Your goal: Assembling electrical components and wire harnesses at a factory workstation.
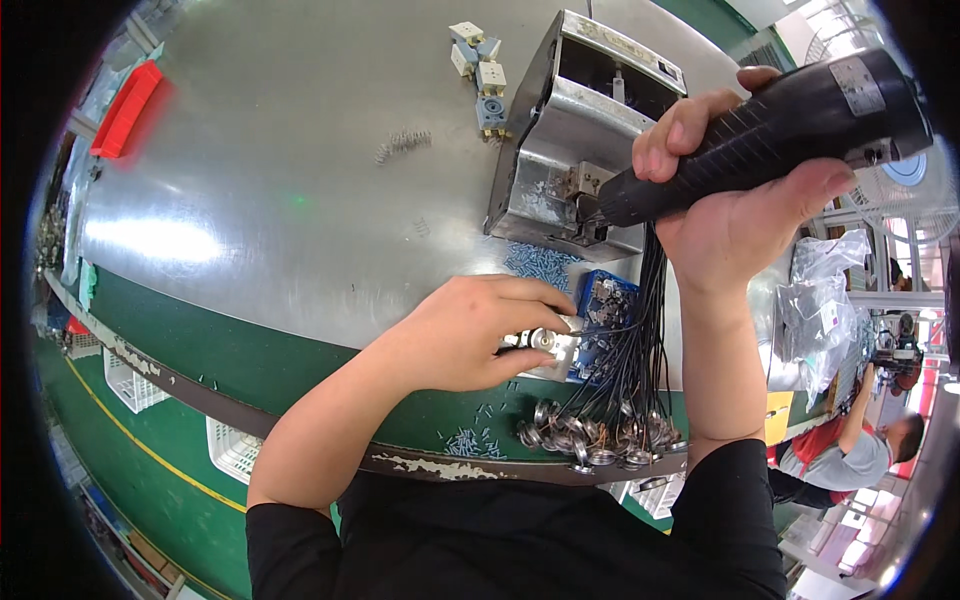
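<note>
My right hand (pixel 725 235) is wrapped round a thick black electric screwdriver (pixel 775 135). Its narrow end points left and down at the front of a metal box-shaped machine (pixel 545 130), where it meets a small metal bracket (pixel 585 180); whether the tip touches is hard to see. Lower down, my left hand (pixel 465 330) curls its thumb and fingers round a small round metal part (pixel 541 340) over a flat metal plate (pixel 560 368). Beside it stands a blue tray (pixel 603 283) with small metal pieces. Black cables (pixel 650 330) run down to a cluster of round metal parts (pixel 600 440).
Blue screws (pixel 540 262) lie heaped by the machine, more loose screws (pixel 470 443) near the table edge. White and grey blocks (pixel 490 75), springs (pixel 405 142) and a red bin (pixel 130 110) are farther off. Plastic bags (pixel 825 300) and a co-worker (pixel 850 450) are at right.
</note>
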### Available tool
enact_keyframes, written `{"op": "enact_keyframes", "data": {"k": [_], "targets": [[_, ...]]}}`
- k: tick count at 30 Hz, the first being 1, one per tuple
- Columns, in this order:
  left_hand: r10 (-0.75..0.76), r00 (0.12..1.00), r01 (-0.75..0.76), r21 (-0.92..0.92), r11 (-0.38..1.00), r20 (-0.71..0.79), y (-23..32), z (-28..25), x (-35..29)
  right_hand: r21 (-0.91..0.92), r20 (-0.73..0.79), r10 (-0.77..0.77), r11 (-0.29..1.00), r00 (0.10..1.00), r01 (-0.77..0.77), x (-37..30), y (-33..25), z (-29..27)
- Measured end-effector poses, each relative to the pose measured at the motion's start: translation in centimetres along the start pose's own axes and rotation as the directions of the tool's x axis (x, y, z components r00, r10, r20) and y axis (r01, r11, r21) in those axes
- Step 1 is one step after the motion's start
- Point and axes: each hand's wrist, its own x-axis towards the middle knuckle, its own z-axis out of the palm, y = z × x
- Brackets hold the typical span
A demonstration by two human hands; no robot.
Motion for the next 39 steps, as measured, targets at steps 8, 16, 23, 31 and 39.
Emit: {"op": "enact_keyframes", "data": {"k": [8,16,23,31,39], "targets": [[0.002,1.0,-0.002,0.007,1.0,0.008,0.0,0.0,-0.1,-0.363,-0.044,-0.022,0.932,0.999,0.005,-0.1,-1.1,2.5],[0.029,1.0,-0.029,-0.006,1.0,-0.006,0.2,-0.1,0.1,-0.349,-0.029,0.005,0.937,1.0,-0.015,-0.8,-1.6,2.7],[-0.016,1.0,0.016,-0.001,1.0,0.013,0.1,-0.1,-0.3,-0.458,0.023,-0.006,0.889,1.0,0.015,-0.7,-2.6,3.3],[-0.048,0.975,0.011,-0.169,0.986,-0.216,-0.1,-0.4,-0.3,-0.038,0.007,0.147,0.988,0.989,-0.147,-2.5,-3.4,3.7],[-0.068,0.978,0.022,-0.228,0.973,-0.196,0.3,-0.6,-0.3,-0.088,0.111,0.195,0.979,0.975,-0.186,-4.1,-3.7,5.6]]}}
